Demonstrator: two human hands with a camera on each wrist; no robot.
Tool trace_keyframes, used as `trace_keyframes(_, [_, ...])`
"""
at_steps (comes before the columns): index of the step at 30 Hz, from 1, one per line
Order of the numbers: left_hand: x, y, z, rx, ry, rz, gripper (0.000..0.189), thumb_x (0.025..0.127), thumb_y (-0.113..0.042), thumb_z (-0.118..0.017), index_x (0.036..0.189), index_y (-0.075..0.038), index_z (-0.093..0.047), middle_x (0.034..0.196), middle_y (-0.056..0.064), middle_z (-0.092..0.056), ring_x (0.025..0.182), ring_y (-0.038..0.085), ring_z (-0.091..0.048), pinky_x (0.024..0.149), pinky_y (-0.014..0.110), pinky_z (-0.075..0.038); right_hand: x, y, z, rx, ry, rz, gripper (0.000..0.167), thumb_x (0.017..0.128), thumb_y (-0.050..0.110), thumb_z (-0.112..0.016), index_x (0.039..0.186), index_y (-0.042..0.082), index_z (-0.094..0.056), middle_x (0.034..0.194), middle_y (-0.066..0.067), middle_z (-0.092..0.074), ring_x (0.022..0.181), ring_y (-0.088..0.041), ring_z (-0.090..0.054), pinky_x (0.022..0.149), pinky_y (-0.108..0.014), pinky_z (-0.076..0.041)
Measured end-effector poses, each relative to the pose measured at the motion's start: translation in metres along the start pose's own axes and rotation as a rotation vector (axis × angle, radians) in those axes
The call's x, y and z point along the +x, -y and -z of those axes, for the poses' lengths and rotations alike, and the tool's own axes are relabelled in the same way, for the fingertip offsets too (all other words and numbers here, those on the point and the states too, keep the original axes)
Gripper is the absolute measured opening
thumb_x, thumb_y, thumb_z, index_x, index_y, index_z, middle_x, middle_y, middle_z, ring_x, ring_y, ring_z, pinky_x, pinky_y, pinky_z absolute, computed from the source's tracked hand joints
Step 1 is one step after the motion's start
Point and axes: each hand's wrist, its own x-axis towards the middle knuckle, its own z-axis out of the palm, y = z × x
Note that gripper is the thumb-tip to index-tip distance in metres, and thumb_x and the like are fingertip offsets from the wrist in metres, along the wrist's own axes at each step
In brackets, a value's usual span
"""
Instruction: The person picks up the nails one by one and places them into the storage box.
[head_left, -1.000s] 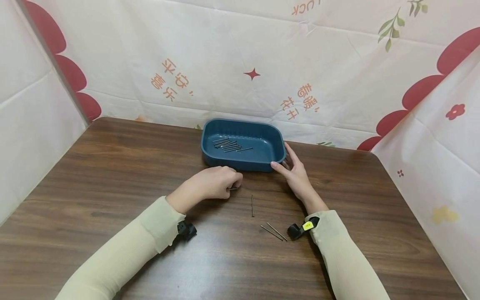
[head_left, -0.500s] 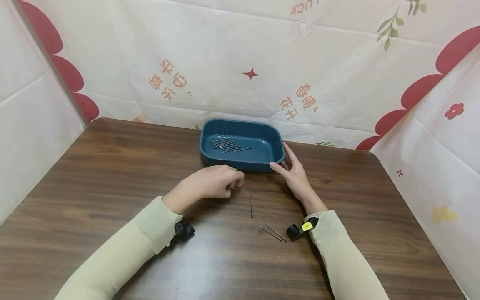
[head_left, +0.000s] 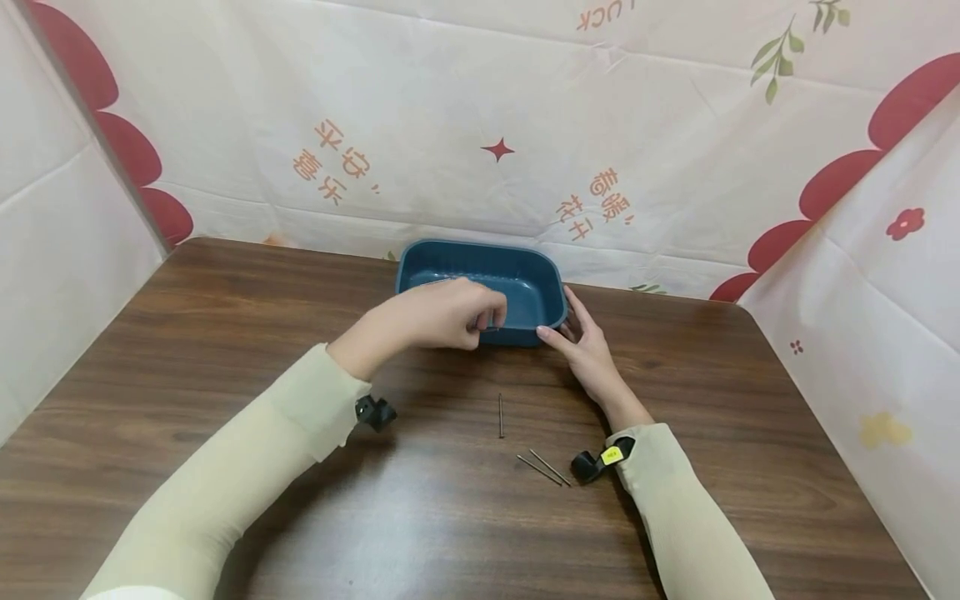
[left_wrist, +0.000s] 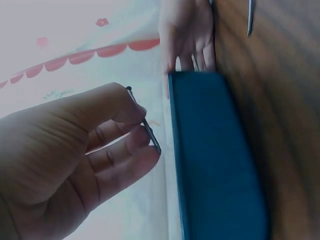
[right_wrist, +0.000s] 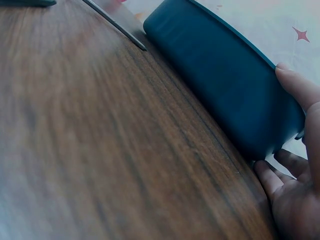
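My left hand (head_left: 448, 313) is raised over the front rim of a blue rectangular plastic container (head_left: 531, 298). Between its thumb and fingers it pinches a thin dark nail (left_wrist: 152, 133), which shows plainly in the left wrist view. My right hand (head_left: 592, 357) grips the container's near right corner, thumb on the rim and fingers round the side. Three nails lie on the table in front: one single nail (head_left: 501, 417), and a slanted pair, the left nail (head_left: 537, 469) beside the right nail (head_left: 551, 468). The container's left part is hidden behind my left hand.
The brown wood-grain table (head_left: 262, 333) carries everything. A white printed cloth (head_left: 435, 100) hangs right behind the container, with more cloth at both sides. Black cameras sit on both wrists, the right camera (head_left: 588, 467) close to the slanted nails.
My left hand has risen from the table in front of the container to over its front rim, carrying the nail, and now hides the nails seen inside earlier. The right hand keeps its grip.
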Motion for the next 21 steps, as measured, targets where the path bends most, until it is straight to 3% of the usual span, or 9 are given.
trace_keyframes(8, [0.032,0.022,0.018,0.0,0.026,0.047,0.025,0.092,-0.003,-0.062,0.116,-0.008,-0.065,0.1,0.006,-0.065,0.087,0.019,-0.06,0.08,0.032,-0.052,-0.001,0.0,0.001,-0.005,0.001,-0.021,0.082,0.097,0.026,-0.067,0.162,0.031,-0.017,0.168,-0.002,-0.024,0.156,-0.023,-0.025,0.127,-0.046,-0.023])
trace_keyframes(15, [0.063,0.049,0.015,-0.005,0.037,0.081,0.024,0.092,-0.001,-0.063,0.116,-0.005,-0.064,0.1,0.01,-0.064,0.088,0.022,-0.057,0.082,0.034,-0.051,-0.001,0.001,0.002,-0.017,-0.01,-0.018,0.082,0.097,0.026,-0.068,0.162,0.031,-0.017,0.168,-0.003,-0.026,0.156,-0.023,-0.026,0.126,-0.046,-0.023])
trace_keyframes(21, [0.081,0.066,0.008,-0.006,0.041,0.127,0.025,0.093,-0.003,-0.065,0.118,-0.003,-0.065,0.099,0.009,-0.063,0.088,0.022,-0.057,0.083,0.033,-0.051,0.0,0.0,-0.001,-0.016,-0.015,-0.027,0.081,0.097,0.027,-0.068,0.162,0.033,-0.019,0.167,-0.004,-0.028,0.155,-0.023,-0.027,0.126,-0.045,-0.024])
